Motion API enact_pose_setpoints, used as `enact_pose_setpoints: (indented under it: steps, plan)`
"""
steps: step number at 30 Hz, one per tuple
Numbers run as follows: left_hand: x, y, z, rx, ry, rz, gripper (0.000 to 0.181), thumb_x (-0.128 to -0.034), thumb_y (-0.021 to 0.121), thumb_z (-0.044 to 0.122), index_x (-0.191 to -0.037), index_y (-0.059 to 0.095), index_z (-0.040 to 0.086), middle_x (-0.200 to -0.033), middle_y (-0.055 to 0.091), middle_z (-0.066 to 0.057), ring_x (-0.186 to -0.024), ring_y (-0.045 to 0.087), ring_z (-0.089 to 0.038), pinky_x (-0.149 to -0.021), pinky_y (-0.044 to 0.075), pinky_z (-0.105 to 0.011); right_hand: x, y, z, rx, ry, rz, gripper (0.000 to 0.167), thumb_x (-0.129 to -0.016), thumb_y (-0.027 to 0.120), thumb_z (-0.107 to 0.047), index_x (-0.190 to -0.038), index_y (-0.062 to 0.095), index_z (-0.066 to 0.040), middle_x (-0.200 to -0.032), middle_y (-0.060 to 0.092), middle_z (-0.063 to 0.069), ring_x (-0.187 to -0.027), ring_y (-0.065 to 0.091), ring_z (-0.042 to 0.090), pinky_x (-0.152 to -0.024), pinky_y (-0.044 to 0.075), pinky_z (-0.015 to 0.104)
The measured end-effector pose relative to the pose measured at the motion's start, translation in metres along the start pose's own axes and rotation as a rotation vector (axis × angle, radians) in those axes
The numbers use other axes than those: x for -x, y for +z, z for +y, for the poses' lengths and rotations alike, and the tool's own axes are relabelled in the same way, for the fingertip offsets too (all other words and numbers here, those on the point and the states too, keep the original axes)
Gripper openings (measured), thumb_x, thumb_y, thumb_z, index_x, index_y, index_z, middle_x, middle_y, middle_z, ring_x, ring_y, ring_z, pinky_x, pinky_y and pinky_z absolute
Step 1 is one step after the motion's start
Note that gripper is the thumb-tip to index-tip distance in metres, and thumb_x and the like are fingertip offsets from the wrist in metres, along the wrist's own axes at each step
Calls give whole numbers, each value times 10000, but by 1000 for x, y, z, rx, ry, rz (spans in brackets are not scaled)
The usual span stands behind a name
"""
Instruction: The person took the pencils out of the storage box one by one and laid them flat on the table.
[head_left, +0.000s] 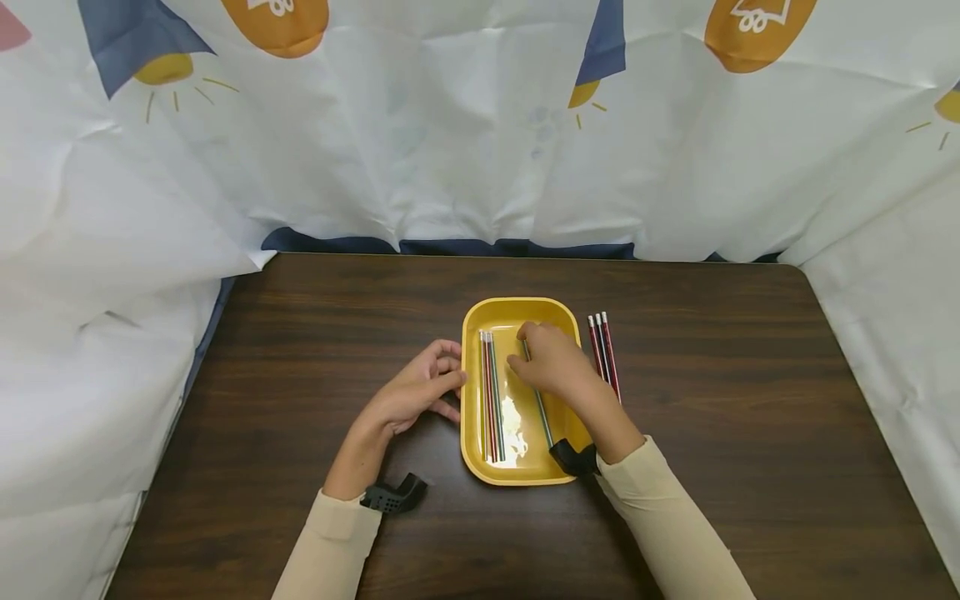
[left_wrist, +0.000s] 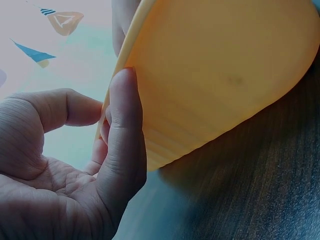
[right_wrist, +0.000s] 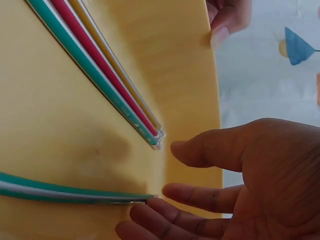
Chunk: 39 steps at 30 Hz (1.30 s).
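Observation:
A yellow tray [head_left: 517, 480] sits on the table, with my left hand [head_left: 420, 383] at its left side. In the left wrist view, thumb and fingers pinch the tray's rim [left_wrist: 120, 62]. Green, red and yellow pencils [head_left: 492, 400] lie side by side in the tray's left half. Inside the right half, a separate green pencil [head_left: 543, 417] lies beneath my right hand [head_left: 555, 358]. The right wrist view shows the fingertips of that hand [right_wrist: 215, 185] at the end of this green pencil [right_wrist: 75, 193], thumb apart from the fingers and nothing gripped.
Several dark red pencils [head_left: 603, 350] with pale ends lie on the brown table [head_left: 735, 417] just right of the tray, partly behind the right forearm. A white patterned cloth [head_left: 465, 150] hangs along the back and sides. Each wrist carries a black band [head_left: 393, 493].

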<state>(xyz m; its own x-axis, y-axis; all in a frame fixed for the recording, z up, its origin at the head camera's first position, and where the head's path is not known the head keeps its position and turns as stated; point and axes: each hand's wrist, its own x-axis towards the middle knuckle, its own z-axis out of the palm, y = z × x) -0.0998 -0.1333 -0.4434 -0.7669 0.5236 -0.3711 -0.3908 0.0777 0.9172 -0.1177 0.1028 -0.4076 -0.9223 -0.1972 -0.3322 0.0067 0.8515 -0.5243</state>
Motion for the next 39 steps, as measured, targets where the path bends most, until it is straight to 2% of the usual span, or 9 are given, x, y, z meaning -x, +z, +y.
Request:
enact_pose_setpoints:
  steps: [6,15,21,25,30,33,37,39]
  plan:
    - [0,1,-1,5,-5,-10,477,-1065,536,69,-1461,290,-33,-1144,575,-216,-878,636,-221,-656,680,-352,0,3,1,-4,51,-7,348,-967,741,-241,-1193,624,-2,-914,590,121,-683,576,227,-545,473,242]
    - [0,0,3,8,-3,-16,472,-1066,538,69,-1465,303,-23,-1162,575,-238,-888,635,-228,-657,680,-358,-3,5,4,9,78,-22,406,-878,806,-163,-1172,557,-32,-873,629,114,-671,611,240,-544,501,254]
    - [-1,0,2,24,0,-23,457,-1062,540,62,-1448,313,-30,-1132,579,-221,-883,640,-229,-653,681,-360,-6,9,6,19,60,-10,483,-824,843,-115,-1192,541,-31,-910,645,120,-736,634,246,-607,557,269]
    - [1,-1,1,25,1,-25,433,-1065,539,63,-1431,329,-36,-1119,584,-208,-883,646,-230,-656,682,-362,-7,9,6,35,51,-26,465,-826,837,-118,-1176,550,-10,-901,642,123,-737,631,250,-606,556,279]
    - [1,-1,1,23,7,-31,427,-1067,540,70,-1424,335,-42,-1120,585,-204,-885,651,-228,-664,683,-362,-6,8,7,61,41,-50,375,-828,825,-123,-1081,572,-11,-864,609,101,-712,582,238,-576,487,261]
    - [1,-1,1,25,6,-30,429,-1070,533,62,-1430,329,-51,-1124,584,-204,-889,647,-229,-661,682,-359,-6,7,7,74,20,-72,291,-823,814,-115,-983,598,-5,-808,539,75,-679,509,215,-549,405,250]
    - [1,0,1,25,6,-28,438,-1070,528,57,-1439,323,-58,-1130,584,-205,-888,645,-228,-656,681,-352,-6,8,7,58,-3,-90,218,-804,790,-64,-952,646,8,-807,565,85,-693,514,214,-550,400,243]
    - [1,0,1,24,7,-28,440,-1067,532,60,-1439,327,-55,-1130,584,-204,-886,647,-225,-656,681,-348,-6,8,7,54,-8,-86,231,-791,764,-34,-999,671,7,-871,637,101,-735,555,221,-575,439,239]
